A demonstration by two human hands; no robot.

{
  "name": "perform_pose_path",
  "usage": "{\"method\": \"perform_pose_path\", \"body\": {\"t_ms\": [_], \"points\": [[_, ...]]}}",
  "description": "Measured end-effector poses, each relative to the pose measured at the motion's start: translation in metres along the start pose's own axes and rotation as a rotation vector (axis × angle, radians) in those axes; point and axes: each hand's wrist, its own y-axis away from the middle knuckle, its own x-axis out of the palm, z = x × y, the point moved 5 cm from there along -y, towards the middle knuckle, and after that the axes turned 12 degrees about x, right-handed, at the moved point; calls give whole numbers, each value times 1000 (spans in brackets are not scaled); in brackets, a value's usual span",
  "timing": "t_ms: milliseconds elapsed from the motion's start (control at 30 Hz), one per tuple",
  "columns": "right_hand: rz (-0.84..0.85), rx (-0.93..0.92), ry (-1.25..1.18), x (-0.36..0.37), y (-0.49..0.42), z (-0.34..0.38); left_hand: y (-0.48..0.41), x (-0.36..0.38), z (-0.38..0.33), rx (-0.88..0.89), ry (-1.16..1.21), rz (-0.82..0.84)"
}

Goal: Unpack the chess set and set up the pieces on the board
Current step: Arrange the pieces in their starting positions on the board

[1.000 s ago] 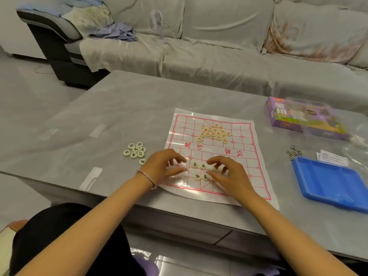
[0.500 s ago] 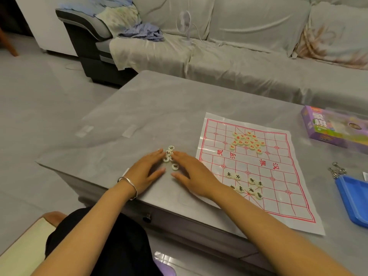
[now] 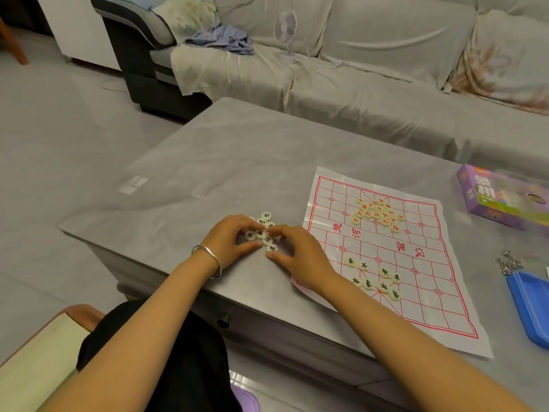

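Head view. Shifted within the last second from the near rows of the board point(image 3: 416, 295) over to the pile of pieces point(image 3: 263, 233) lying on the counter point(image 3: 237, 162), just left of the board's edge. Now cupping that pile from both sides: left hand point(image 3: 230, 239) with fingers curled over its far and left rim, right hand point(image 3: 300, 254) with fingertips and thumb curled in from the right, both touching pieces. Cannot tell whether any single piece is pinched. Probably gathering these stray black-marked pieces to bring them across, so well short of a set-up board.

On the board: a loose bunch of black pieces point(image 3: 374, 278) toward the near edge and a heap of red pieces point(image 3: 378, 214) at the far side, neither lined up in rows. Off to the right, well apart: purple box point(image 3: 499, 197), blue tray point(image 3: 531, 304), metal clips point(image 3: 509, 264). Nothing between pile and board but the right wrist, lying over the board's near-left corner — could drag the thin sheet.
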Motion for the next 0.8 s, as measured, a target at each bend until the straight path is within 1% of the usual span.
{"method": "perform_pose_path", "body": {"t_ms": [167,333,433,600,700,800], "points": [[7,18,-40,0,-2,-3,-1,1,-1,-9,5,-9],[-58,36,-131,4,-2,0,0,-2,-6,-28,38,-18],[-70,50,-171,4,2,-1,2,-3,-8,-80,54,-42],[-72,27,-208,-20,11,-4,2,-1,-17,-127,73,-61],[-105,60,-250,-46,21,-24,-8,11,-43,-84,83,-38],[-159,164,-285,-75,37,-59,-26,37,-73,-24,105,51]]}}
